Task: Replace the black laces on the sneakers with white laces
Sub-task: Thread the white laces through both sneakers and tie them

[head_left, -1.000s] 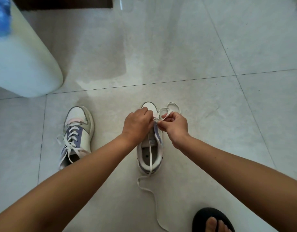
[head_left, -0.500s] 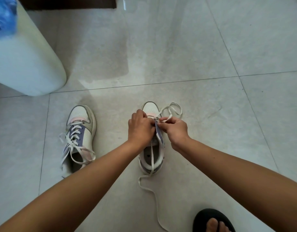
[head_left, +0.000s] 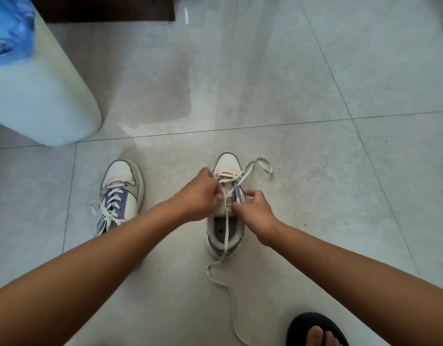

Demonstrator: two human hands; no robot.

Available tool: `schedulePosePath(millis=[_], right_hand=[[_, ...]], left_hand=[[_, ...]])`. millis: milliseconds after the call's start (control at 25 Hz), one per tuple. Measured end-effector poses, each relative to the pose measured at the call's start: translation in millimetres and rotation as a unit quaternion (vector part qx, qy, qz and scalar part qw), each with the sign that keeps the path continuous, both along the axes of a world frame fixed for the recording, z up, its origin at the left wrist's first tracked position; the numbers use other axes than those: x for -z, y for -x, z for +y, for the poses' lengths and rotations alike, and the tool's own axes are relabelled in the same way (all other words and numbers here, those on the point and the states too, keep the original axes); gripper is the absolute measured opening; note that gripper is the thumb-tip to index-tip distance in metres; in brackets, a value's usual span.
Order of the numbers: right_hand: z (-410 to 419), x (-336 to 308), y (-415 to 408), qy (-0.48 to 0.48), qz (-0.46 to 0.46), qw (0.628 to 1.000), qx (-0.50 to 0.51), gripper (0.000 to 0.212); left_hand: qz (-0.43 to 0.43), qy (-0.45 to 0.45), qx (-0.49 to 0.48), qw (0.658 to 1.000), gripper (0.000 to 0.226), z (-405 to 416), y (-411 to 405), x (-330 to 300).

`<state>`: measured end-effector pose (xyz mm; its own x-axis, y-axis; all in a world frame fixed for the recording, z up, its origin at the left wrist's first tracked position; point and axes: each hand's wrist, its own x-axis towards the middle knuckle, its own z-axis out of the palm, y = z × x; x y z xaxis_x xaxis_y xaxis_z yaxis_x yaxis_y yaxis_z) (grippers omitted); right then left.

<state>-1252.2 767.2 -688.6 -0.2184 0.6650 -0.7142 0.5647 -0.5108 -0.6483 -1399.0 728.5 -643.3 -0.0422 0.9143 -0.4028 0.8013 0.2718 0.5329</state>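
The sneaker being laced [head_left: 225, 221] stands on the tiled floor [head_left: 302, 96], toe pointing away from the person, and serves here as the landmark. The left hand [head_left: 199, 196] sits over its left side, fingers curled against the eyelet row; its grip seems closed on the shoe's edge or on the lace there, but the fingertips are turned away, so exactly what they clasp is hard to make out. The right hand [head_left: 257, 213] is at the sneaker's right side, thumb and fingers pinched together at the upper near the tongue; whether the grip holds lace or only the upper cannot be told.

The white lace [head_left: 225, 236] crosses the eyelets near the toe. One end loops onto the floor just right of the toe. The other runs down through the shoe's opening, over the heel, and trails toward the person until the bottom edge cuts it off.

Well to the left of this sneaker stands the second sneaker [head_left: 120, 193], already threaded with white lace, its heel hidden behind the left forearm. Far beyond and left is a pale rounded bin [head_left: 45, 101] with blue plastic at its top, cut off by the frame. Near and to the right, a foot in a black slipper [head_left: 315, 330] is partly cropped.
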Motion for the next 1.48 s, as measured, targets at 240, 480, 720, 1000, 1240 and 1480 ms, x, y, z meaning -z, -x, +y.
schedulePosePath(millis=[240, 480, 720, 1000, 1240, 1480], right_hand=[[4, 3, -1, 0.058, 0.024, 0.997, 0.049, 0.070], [12, 1, -2, 0.118, 0.062, 0.990, 0.040, 0.056], [42, 1, 4, -0.004, 0.077, 0.994, 0.073, 0.007], [53, -6, 9, -0.110, 0.055, 0.984, 0.132, 0.006], [23, -16, -2, 0.014, 0.026, 0.998, 0.063, 0.052], [-3, -10, 0, -0.077, 0.005, 0.996, -0.037, 0.062]], left_hand=[[0.063, 0.420, 0.280, 0.861, 0.023, -102, 50, -33], [0.265, 0.354, 0.353, 0.824, 0.045, -164, 43, 42], [0.211, -0.004, 0.098, 0.973, 0.030, -72, -7, -14], [0.203, 0.016, -0.015, 0.979, 0.034, -7, -40, 26], [0.070, 0.032, -0.134, 0.988, 0.023, -6, -31, 23], [-0.164, 0.029, -0.186, 0.968, 0.030, -14, -11, 1]])
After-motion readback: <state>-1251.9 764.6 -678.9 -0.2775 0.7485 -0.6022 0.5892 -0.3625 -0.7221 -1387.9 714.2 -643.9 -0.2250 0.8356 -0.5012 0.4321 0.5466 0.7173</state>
